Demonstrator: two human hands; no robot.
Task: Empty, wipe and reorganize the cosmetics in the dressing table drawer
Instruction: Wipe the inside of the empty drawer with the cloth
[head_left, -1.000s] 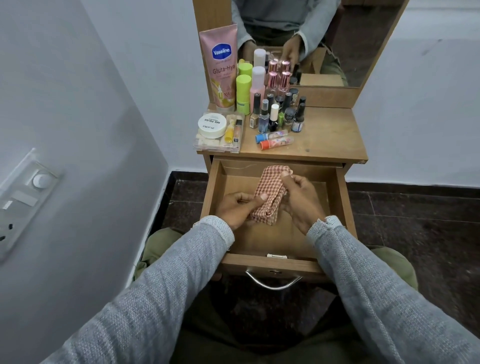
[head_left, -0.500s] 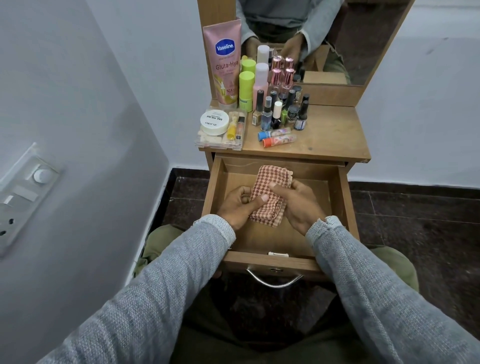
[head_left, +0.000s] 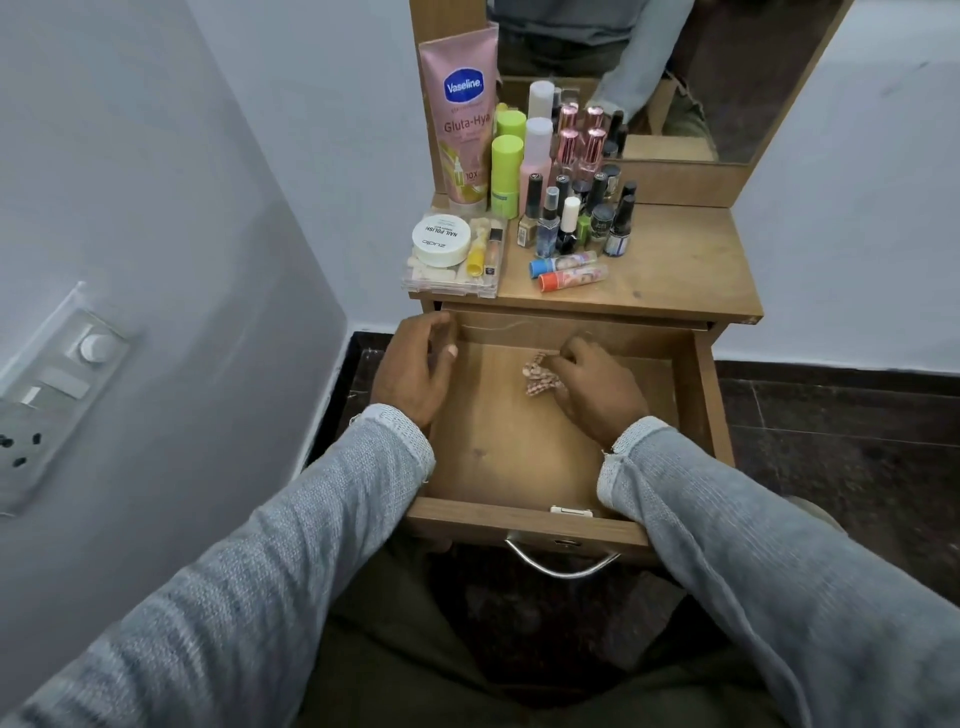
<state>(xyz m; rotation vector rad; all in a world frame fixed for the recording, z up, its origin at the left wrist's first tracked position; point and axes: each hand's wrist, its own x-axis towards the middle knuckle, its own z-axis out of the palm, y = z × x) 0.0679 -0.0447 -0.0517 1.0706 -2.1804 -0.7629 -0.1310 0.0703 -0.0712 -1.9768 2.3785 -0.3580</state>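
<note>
Checked cloth (head_left: 540, 376) sat bunched under the gripping right hand (head_left: 597, 389); left hand (head_left: 415, 371), relaxed and empty, steadied the drawer (head_left: 519, 462). Wiping the corners too would serve best.

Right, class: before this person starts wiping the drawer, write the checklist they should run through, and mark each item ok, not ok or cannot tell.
1. Drawer pulled open: ok.
2. Drawer emptied of cosmetics: ok; only the cloth and both hands are inside.
3. Cloth in hand: ok; the right hand grips it, bunched up, near the back wall.
4. Left hand free to steady the drawer: ok; it is at the left wall, fingers relaxed, holding nothing.
5. Bottles on the tabletop back from the front edge: ok; two tubes lie on their sides nearest it.
6. Cloth clean or damp: cannot tell.
</note>
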